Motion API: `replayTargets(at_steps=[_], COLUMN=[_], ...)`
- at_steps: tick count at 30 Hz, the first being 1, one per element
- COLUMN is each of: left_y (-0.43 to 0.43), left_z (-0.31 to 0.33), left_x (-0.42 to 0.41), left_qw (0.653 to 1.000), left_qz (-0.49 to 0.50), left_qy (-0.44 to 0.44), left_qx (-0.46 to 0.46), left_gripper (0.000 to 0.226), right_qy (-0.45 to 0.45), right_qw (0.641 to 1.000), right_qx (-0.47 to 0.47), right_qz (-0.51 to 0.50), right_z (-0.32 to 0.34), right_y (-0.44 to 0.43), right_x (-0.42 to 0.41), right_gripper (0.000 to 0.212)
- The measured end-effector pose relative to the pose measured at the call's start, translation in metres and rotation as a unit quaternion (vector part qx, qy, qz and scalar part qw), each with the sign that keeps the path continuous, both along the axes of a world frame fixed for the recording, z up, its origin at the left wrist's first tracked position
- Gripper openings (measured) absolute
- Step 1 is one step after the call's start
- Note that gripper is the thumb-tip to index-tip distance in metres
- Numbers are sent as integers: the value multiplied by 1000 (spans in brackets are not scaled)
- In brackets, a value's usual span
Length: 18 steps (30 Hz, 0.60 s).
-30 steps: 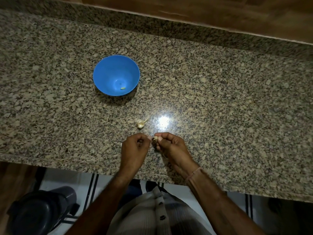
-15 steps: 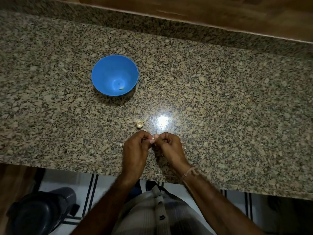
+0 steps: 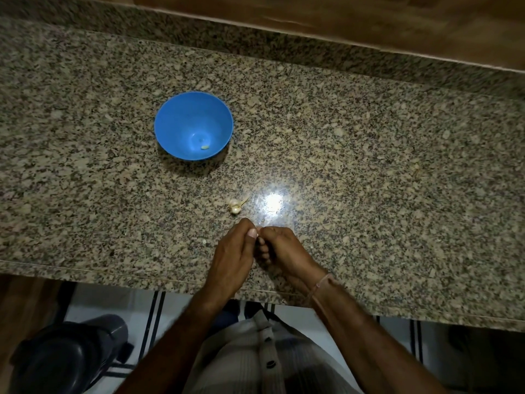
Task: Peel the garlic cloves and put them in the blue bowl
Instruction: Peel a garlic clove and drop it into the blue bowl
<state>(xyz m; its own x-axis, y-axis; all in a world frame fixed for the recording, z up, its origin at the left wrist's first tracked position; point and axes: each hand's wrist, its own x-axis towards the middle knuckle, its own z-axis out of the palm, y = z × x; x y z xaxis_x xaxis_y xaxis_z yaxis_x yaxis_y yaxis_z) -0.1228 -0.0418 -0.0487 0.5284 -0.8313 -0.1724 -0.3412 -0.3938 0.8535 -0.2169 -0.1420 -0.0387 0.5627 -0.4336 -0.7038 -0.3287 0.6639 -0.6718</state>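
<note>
While both hands pinch it, the garlic clove (image 3: pixel 258 232) is almost hidden btwn the fingertips, low over the near part of the granite counter (image 3: pixel 369 166); left hand (image 3: pixel 231 253) has thumb and curled fingers closed on one end, right hand (image 3: pixel 284 248) is curled onto the other; step in hand looks like peeling, though how much skin is left can't be told; next move prob. calls for stripping the last skin w/ the nails, then a reach fwd-left to drop it in; just beyond the hands lies a small garlic piece (image 3: pixel 235 206) w/ stalk, untouched; farther back-left the blue bowl (image 3: pixel 176 118) stands upright, holding one small pale peeled clove (image 3: pixel 205 147) near its bottom, nothing else visible inside.
</note>
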Motion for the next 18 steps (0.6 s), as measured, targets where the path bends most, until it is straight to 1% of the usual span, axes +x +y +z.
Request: replayTargets(at_steps=[1, 3, 4, 5, 6, 8, 11, 13, 16, 18], left_y=[0, 1, 1, 1, 0, 1, 5, 8, 7, 6], left_z=[-1, -4, -4, -4, -2, -1, 2, 4, 6, 8], left_x=[1, 3, 5, 6, 8, 13, 21, 25, 29, 30], left_qw=[1000, 999, 998, 997, 995, 994, 998, 999, 996, 993], left_qz=[5, 28, 44, 58, 71, 74, 42, 31, 58, 66], left_qy=[0, 20, 38, 55, 66, 71, 42, 24, 60, 97], left_qx=[1, 8, 14, 21, 28, 35, 15, 6, 19, 30], left_gripper=[28, 32, 33, 35, 36, 39, 36, 35, 34, 33], right_qy=[-1, 12, 6, -11, -23, -30, -22, -19, -37, -52], right_qw=[999, 981, 971, 967, 965, 963, 963, 970, 976, 973], right_qx=[-43, -191, -238, -254, -262, -269, -268, -243, -208, -214], right_qz=[2, 20, 18, 6, 1, -7, -14, -20, -51, -74], right_z=[-3, -6, -7, -8, -6, -2, 3, 6, 11, 13], right_y=[1, 5, 5, 6, 7, 9, 10, 12, 19, 24], right_x=[-1, -5, -6, -7, -7, -5, -3, 0, 4, 6], right_gripper=[42, 31, 22, 13, 7, 3, 5, 8, 12, 11])
